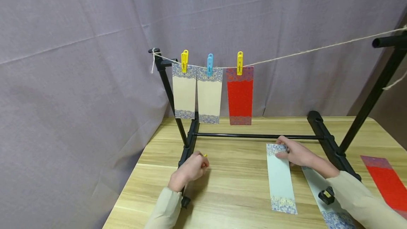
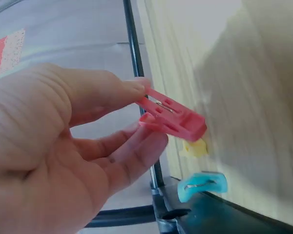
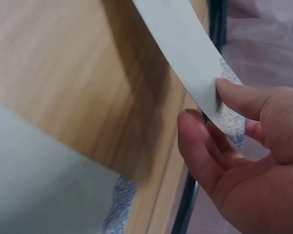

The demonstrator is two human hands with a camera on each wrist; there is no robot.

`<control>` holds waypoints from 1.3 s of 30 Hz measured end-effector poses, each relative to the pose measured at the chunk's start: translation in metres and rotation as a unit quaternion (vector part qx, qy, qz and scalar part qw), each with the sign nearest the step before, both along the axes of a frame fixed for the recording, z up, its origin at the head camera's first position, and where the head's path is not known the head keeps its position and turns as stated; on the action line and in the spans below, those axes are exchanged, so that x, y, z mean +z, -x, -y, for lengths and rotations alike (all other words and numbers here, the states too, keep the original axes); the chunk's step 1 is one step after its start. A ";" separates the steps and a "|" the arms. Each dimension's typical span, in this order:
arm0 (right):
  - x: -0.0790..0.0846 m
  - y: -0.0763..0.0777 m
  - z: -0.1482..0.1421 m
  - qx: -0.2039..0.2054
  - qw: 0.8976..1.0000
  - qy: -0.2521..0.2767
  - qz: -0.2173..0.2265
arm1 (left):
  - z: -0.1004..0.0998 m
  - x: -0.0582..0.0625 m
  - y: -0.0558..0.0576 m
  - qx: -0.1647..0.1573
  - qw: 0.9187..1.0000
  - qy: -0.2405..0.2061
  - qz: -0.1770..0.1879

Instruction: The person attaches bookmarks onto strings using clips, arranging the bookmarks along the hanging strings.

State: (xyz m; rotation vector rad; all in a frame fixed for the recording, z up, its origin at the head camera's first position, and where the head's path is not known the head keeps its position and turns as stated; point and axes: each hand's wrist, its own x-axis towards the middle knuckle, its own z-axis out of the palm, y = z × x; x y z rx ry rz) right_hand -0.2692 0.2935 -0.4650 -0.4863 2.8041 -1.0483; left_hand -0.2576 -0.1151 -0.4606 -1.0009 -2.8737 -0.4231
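My left hand (image 1: 192,168) pinches a pink clothespin (image 2: 173,114) between thumb and fingers, low over the table at the left. Past it in the left wrist view lie a yellow clothespin (image 2: 195,147) and a blue clothespin (image 2: 202,185). With thumb and fingers, my right hand (image 1: 297,153) holds a pale blue paper strip (image 1: 280,181) near its patterned top end. The strip's lower end hangs toward me. A second pale strip (image 1: 318,190) lies beneath the right forearm, partly hidden by it.
A string (image 1: 295,54) runs between the posts of a black stand (image 1: 362,116). Clothespins hold two cream strips (image 1: 209,96) and a red strip (image 1: 240,98) on it. Another red strip (image 1: 386,179) lies at the table's right. The stand's crossbar (image 1: 241,135) spans low behind my hands.
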 end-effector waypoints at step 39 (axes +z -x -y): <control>0.084 -0.042 0.018 -0.065 0.975 0.094 -0.188 | -0.041 0.063 0.003 -0.041 0.989 -0.141 0.004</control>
